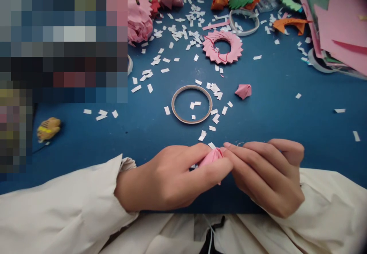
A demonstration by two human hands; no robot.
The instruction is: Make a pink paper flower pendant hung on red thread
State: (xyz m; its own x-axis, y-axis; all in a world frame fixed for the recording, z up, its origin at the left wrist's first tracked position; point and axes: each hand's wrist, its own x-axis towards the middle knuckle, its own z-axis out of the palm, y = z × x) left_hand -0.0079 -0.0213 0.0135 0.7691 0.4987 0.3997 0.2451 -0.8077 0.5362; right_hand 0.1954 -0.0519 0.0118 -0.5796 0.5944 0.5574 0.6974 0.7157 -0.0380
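A small pink folded-paper piece [208, 158] with a red edge sits between my two hands near the table's front. My left hand [172, 179] is closed around it, thumb on the near side and fingers on the far side. The fingertips of my right hand [269, 168] pinch at its right end, partly hidden behind my left thumb. Just above the paper shows a white slip [211, 146]. Beyond my hands lies a thin tape ring [191, 122], and to its right a small pink folded piece [243, 91].
White paper slips are scattered over the blue table [281, 93]. Farther back lie a pink pleated paper ring [209, 51], another tape roll [249, 31], orange folded paper [292, 25] and pink sheets [341, 28]. A yellow striped trinket [49, 129] rests at left.
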